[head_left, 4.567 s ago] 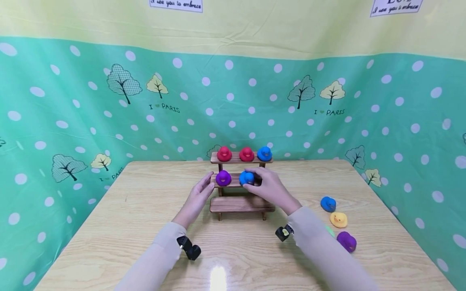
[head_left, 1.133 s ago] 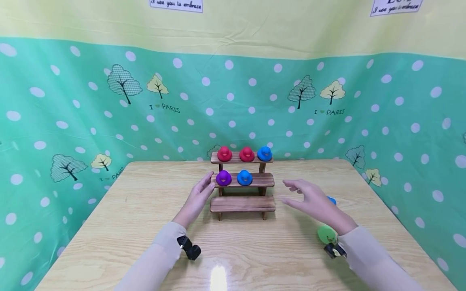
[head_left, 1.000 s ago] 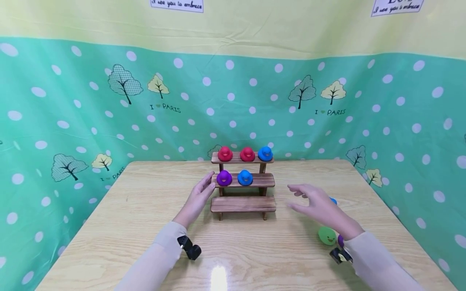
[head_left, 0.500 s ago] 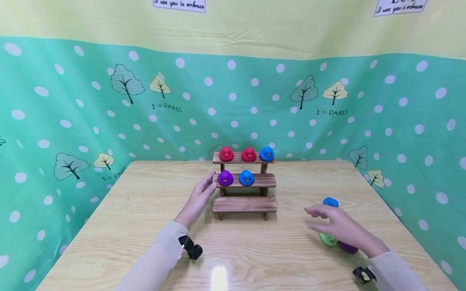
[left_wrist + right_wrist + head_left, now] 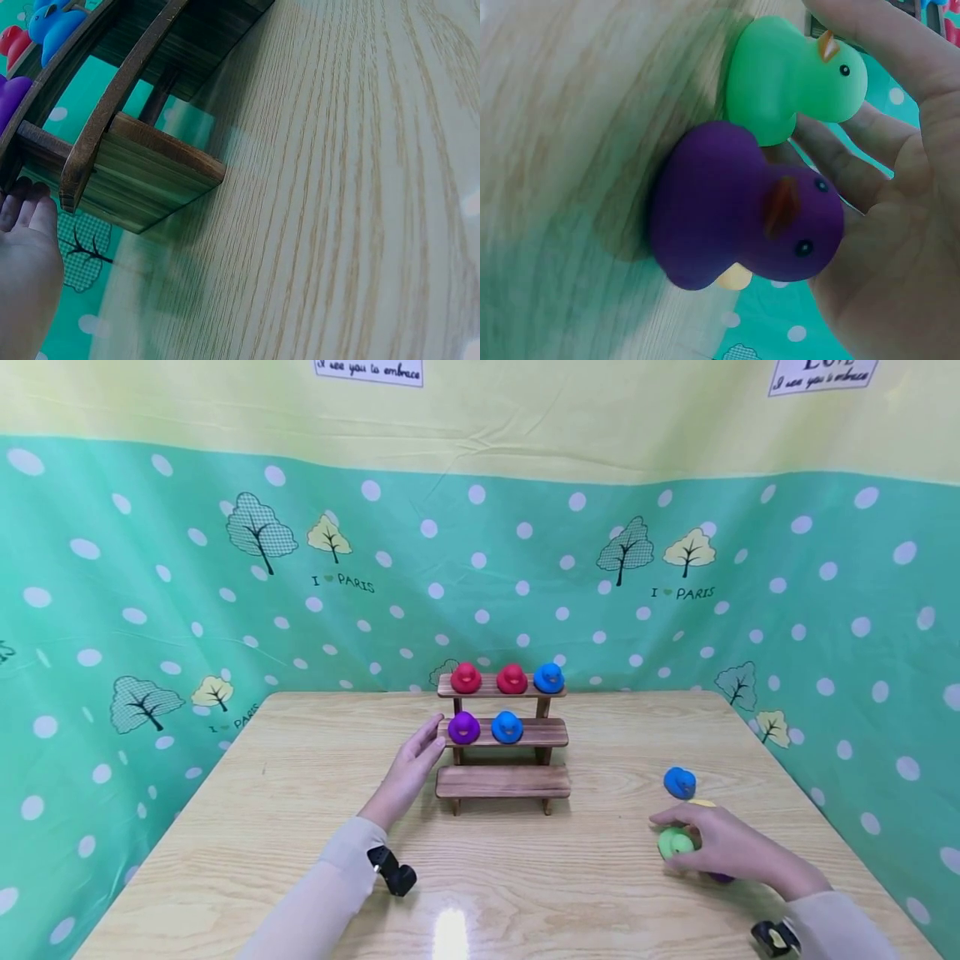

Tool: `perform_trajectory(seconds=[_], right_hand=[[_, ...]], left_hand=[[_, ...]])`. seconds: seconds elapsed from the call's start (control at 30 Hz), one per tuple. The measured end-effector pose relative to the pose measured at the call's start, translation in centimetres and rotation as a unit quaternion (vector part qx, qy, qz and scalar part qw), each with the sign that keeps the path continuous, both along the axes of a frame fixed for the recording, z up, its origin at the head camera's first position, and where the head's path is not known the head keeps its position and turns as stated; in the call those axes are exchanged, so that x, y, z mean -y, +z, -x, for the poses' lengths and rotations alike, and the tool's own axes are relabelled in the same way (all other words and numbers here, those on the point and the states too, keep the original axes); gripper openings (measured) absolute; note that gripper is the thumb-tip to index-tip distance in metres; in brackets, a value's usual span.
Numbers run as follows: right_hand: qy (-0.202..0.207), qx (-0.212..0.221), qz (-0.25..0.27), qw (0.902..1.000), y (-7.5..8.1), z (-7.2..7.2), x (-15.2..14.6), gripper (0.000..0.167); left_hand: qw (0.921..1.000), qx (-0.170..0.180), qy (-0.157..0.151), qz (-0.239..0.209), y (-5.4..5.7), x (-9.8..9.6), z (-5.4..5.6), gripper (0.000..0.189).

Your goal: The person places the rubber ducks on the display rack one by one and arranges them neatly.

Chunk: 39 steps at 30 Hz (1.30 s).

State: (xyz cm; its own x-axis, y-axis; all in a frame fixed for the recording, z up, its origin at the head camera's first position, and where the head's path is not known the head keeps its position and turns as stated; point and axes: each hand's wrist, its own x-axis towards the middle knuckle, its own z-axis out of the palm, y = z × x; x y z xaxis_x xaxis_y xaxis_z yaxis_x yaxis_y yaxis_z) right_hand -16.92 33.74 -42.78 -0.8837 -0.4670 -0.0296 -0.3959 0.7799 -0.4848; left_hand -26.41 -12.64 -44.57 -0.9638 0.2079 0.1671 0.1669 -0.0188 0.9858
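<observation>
My right hand (image 5: 727, 846) is around a green rubber duck (image 5: 675, 843) on the table's right side. In the right wrist view the thumb stretches over the green duck with a gap, and the fingers lie behind it. A purple rubber duck (image 5: 720, 202) is next to it, mostly hidden by the hand in the head view. My left hand (image 5: 407, 772) is at the left end of a three-step wooden shelf (image 5: 502, 782), fingers extended near the middle step; whether they touch it I cannot tell. That step bears a purple duck (image 5: 464, 727) and a blue duck (image 5: 507, 727).
Two red ducks (image 5: 466, 677) (image 5: 512, 678) and a blue duck (image 5: 549, 677) sit on the top step. Another blue duck (image 5: 680, 782) lies on the table (image 5: 315, 760) beyond the right hand, near a partly hidden yellow duck (image 5: 702, 803). A patterned cloth (image 5: 480, 585) surrounds the table.
My right hand has let go of the blue duck on the middle step and moved right and toward me, to the green duck. The left hand has stayed at the shelf.
</observation>
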Motion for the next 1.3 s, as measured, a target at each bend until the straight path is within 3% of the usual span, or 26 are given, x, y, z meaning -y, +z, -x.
perform_trajectory(seconds=[0.2,0.67,0.93,1.13,1.3], right_hand=[[0.007,-0.006,-0.011,0.9999,-0.2,-0.1,-0.2,0.067],[0.003,0.002,-0.02,0.9998,-0.5,0.2,-0.5,0.049],[0.0,-0.003,-0.023,0.9997,0.0,0.1,-0.1,0.05],[-0.001,-0.024,-0.022,0.9995,0.5,0.6,0.5,0.049],[0.021,-0.052,-0.01,0.9984,1.0,0.9,1.1,0.048]], left_hand=[[1.0,0.0,-0.005,-0.001,0.0,0.0,0.0,0.058],[1.0,0.0,0.0,-0.007,0.1,0.0,-0.2,0.057],[1.0,0.002,-0.002,-0.004,0.0,0.0,0.0,0.057],[1.0,0.001,0.007,-0.007,0.1,-0.2,-0.1,0.056],[1.0,0.001,0.008,-0.005,0.1,-0.2,-0.1,0.056]])
